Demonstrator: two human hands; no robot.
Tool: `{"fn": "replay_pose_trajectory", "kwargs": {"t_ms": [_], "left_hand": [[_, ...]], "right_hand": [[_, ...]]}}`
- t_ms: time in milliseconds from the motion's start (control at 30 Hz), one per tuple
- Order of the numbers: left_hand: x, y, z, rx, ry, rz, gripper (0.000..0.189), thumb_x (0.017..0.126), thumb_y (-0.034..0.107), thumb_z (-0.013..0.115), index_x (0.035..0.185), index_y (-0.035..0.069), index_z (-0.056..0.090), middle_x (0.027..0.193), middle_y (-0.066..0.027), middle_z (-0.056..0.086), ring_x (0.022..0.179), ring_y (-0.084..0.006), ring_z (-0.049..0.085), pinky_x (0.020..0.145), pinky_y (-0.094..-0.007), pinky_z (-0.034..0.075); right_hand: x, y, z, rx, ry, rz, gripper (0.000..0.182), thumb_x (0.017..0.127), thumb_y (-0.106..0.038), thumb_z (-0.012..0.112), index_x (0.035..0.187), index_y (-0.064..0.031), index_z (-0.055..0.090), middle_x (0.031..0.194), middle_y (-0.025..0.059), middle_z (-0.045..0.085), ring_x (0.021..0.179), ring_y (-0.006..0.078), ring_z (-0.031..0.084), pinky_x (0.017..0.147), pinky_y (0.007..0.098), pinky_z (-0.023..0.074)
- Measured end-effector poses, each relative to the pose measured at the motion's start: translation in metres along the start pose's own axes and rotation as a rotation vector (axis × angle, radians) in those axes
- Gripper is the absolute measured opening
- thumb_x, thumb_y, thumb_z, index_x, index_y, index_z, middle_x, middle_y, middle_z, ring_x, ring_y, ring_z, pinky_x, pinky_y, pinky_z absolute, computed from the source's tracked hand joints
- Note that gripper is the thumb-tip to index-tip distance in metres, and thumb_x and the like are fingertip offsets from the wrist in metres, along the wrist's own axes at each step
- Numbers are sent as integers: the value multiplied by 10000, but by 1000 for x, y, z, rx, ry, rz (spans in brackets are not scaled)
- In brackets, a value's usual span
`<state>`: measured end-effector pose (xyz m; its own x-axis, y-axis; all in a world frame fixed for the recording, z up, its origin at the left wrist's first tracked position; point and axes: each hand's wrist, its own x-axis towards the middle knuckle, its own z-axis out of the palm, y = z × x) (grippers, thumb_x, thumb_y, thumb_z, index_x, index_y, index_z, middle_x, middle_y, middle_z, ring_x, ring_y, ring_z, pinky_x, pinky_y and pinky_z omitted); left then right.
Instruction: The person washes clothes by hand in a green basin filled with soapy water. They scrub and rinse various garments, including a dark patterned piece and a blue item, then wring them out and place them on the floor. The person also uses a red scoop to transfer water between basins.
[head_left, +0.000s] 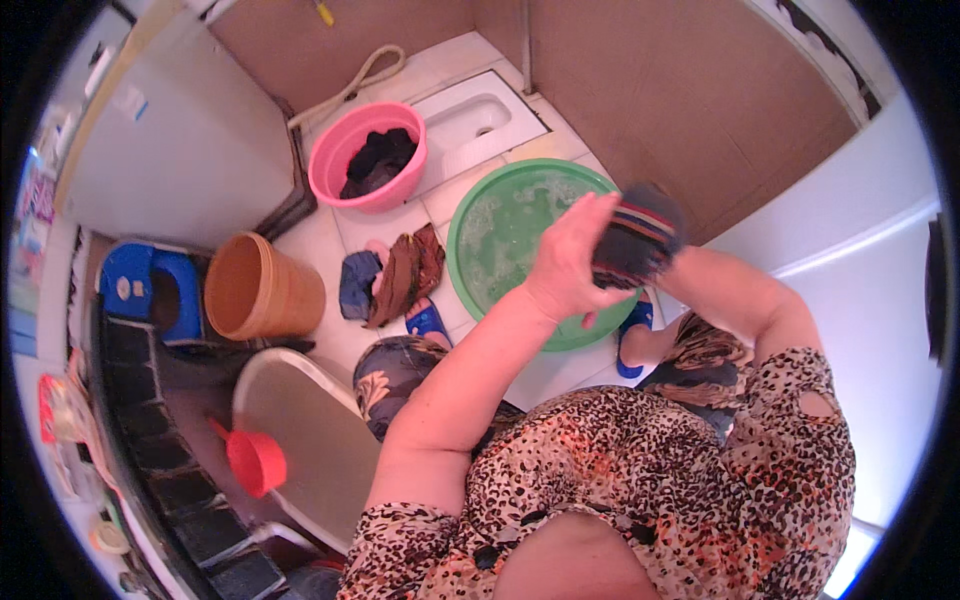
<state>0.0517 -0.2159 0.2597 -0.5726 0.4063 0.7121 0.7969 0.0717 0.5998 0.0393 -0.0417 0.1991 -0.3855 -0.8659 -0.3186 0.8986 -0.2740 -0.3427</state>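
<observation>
A dark knitted piece (637, 236) with red, white and blue stripes, blurred by motion, covers my right hand (676, 264). Only the wrist shows there; whether the fingers are inside the knit or behind it I cannot tell. Against its left side is my left hand (566, 251), thumb and fingers spread apart. Both hands are over a round green basin (491, 262), which holds water with patches of white suds.
Beyond stand a pink basin (322, 169) with dark wet cloth (382, 161) and a white squat toilet (480, 120). Crumpled clothes (401, 277) lie on the tiles. Leftward are a tan bucket (292, 289), a blue plastic seat (131, 281), a red scoop (259, 461) and a large water-filled tub (251, 367).
</observation>
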Motion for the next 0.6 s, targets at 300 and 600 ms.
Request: {"fn": "replay_pose_trajectory", "kwargs": {"t_ms": [300, 600], "left_hand": [[3, 30, 32, -21, -19, 354, 447, 651, 180, 671, 1066, 48, 571, 910, -158, 602, 838, -334, 636, 754, -442, 532], [-15, 19, 57, 337, -158, 366, 282, 758, 187, 557, 1027, 100, 546, 801, -86, 577, 751, -257, 614, 689, -390, 499]], "right_hand": [[-14, -44, 37, -401, 240, 504, 492, 854, -458, 598, 1168, -79, 596, 1200, 122, 583, 1082, 311, 525, 883, 588, 364], [25, -62, 48, -672, 386, 785, 369, 832, -320, 669, 1024, -6, 646, 1022, 109, 657, 905, 214, 610, 823, 381, 493]]}}
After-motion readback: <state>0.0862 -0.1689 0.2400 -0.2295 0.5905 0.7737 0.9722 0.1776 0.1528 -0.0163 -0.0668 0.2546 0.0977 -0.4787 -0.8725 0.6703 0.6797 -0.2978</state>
